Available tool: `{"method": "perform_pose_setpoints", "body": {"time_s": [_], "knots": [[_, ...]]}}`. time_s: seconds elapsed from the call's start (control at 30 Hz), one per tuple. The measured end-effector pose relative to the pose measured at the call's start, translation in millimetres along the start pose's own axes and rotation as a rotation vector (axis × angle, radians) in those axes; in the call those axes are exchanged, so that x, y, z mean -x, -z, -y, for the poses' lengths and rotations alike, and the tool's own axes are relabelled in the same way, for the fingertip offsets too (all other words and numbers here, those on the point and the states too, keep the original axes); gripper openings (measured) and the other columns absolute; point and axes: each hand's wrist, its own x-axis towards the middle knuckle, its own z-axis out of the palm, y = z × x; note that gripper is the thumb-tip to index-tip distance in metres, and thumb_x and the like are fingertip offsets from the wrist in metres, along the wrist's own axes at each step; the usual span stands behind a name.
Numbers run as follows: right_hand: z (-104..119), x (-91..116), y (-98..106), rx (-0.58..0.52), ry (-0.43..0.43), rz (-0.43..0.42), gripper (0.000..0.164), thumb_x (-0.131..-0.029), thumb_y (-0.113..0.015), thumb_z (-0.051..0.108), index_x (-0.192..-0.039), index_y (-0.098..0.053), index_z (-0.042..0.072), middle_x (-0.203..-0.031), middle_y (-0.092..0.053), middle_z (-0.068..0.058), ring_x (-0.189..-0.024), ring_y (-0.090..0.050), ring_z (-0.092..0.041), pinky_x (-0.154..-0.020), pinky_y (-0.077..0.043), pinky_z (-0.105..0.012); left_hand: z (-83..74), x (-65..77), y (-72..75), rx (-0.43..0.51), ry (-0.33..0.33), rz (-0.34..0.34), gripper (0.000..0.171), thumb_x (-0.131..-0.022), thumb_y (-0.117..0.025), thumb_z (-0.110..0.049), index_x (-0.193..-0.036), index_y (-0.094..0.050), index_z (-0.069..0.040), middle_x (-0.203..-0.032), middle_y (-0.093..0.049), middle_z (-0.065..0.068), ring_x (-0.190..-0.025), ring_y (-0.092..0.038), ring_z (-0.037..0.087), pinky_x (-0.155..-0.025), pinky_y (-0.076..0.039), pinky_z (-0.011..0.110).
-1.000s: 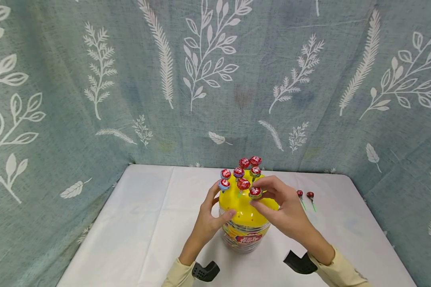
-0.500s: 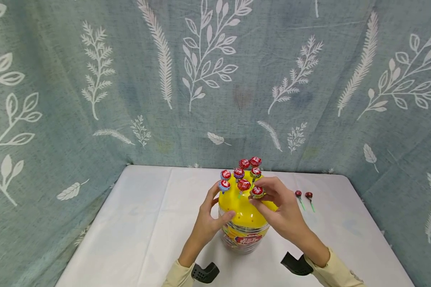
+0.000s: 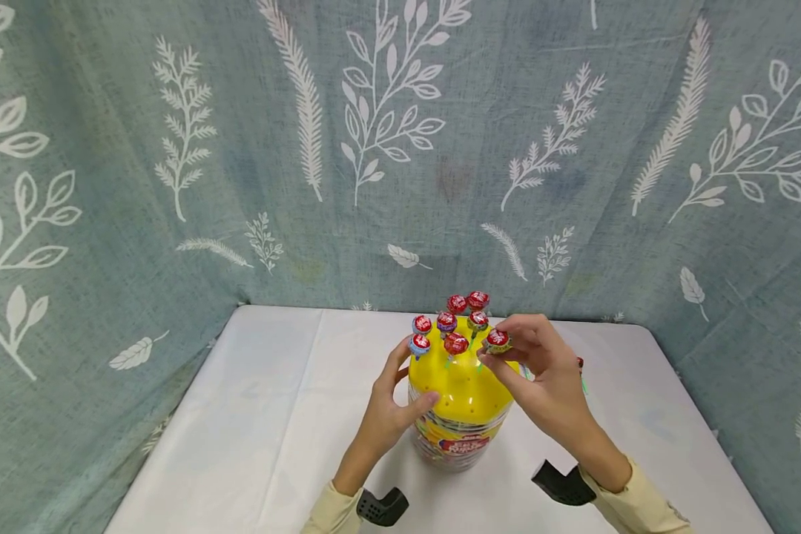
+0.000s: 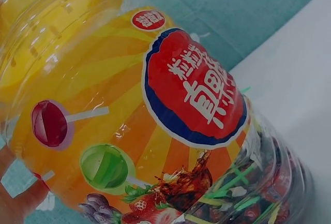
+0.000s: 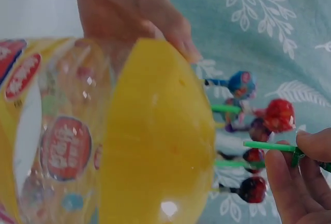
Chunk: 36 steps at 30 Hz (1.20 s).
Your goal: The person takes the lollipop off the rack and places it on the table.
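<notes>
A clear candy jar (image 3: 457, 446) with a domed yellow lid (image 3: 457, 386) stands upright on the table. My left hand (image 3: 386, 419) holds the lid's left side, thumb in front and fingers round the back. Between thumb and fingers, my right hand (image 3: 550, 389) pinches a wrapped lollipop (image 3: 498, 340) above the lid's right side. In the right wrist view the bare end of its green stick (image 5: 266, 145) points at the lid, apart from it. Several lollipops (image 3: 456, 343) stand in the lid, heads up. Small holes dot the lid's front. The left wrist view shows the jar's fruit label (image 4: 194, 89).
Behind the right hand, part of a loose lollipop (image 3: 584, 380) shows on the white tabletop (image 3: 294, 415). A leaf-patterned curtain (image 3: 400, 148) rises along the back and sides. More candy (image 4: 264, 182) fills the bottom of the jar.
My right hand has moved up and to the right with its lollipop, now covering most of the loose lollipops on the table. The left hand stays on the lid.
</notes>
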Motion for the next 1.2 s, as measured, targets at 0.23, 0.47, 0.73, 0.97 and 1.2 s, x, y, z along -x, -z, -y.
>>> {"method": "perform_pose_setpoints", "body": {"time_s": [0.23,0.47,0.73,0.97,1.2], "knots": [[-3.8,-2.3,15.6,0.053,-0.006,-0.028,0.050,-0.069,-0.067,-0.025,-0.113,-0.051,-0.007,-0.093,-0.060,-0.013,-0.083,-0.065,-0.017,-0.075,-0.055,-0.027,-0.3,1.5,-2.3,0.017,0.010,-0.015,0.075,-0.083,-0.066,-0.037,-0.147,-0.027,-0.032,-0.147,-0.036,-0.008,-0.136,-0.030,0.019,-0.104,-0.031,0.053],[-9.6,1.8,31.3,0.110,-0.065,-0.042,0.051,-0.069,-0.068,-0.024,-0.114,-0.050,-0.007,-0.092,-0.061,-0.011,-0.083,-0.066,-0.015,-0.074,-0.055,-0.028,-1.4,1.3,-6.2,-0.016,-0.008,-0.028,0.076,-0.083,-0.065,-0.038,-0.148,-0.026,-0.031,-0.148,-0.035,-0.009,-0.135,-0.031,0.019,-0.102,-0.032,0.055],[-15.8,3.6,48.4,0.187,-0.091,-0.058,0.052,-0.069,-0.069,-0.022,-0.116,-0.051,-0.007,-0.091,-0.063,-0.011,-0.083,-0.066,-0.012,-0.074,-0.054,-0.024,-6.0,0.9,-8.9,-0.048,-0.029,-0.055,0.077,-0.082,-0.064,-0.040,-0.148,-0.026,-0.031,-0.148,-0.035,-0.009,-0.134,-0.031,0.019,-0.099,-0.034,0.057],[-23.4,7.1,61.8,0.229,-0.107,-0.081,0.051,-0.070,-0.068,-0.022,-0.116,-0.051,-0.005,-0.090,-0.063,-0.012,-0.081,-0.066,-0.013,-0.070,-0.054,-0.019,-9.8,-1.2,-8.7,-0.057,-0.014,-0.061,0.079,-0.080,-0.068,-0.043,-0.147,-0.029,-0.029,-0.146,-0.037,-0.008,-0.133,-0.033,0.018,-0.100,-0.035,0.054],[-30.8,9.0,73.8,0.280,-0.113,-0.097,0.051,-0.070,-0.068,-0.023,-0.116,-0.051,-0.007,-0.091,-0.062,-0.013,-0.081,-0.064,-0.009,-0.070,-0.052,-0.016,-4.1,-1.9,-10.1,-0.037,-0.011,-0.079,0.079,-0.080,-0.069,-0.042,-0.147,-0.029,-0.028,-0.146,-0.037,-0.008,-0.132,-0.034,0.017,-0.099,-0.035,0.054]]}}
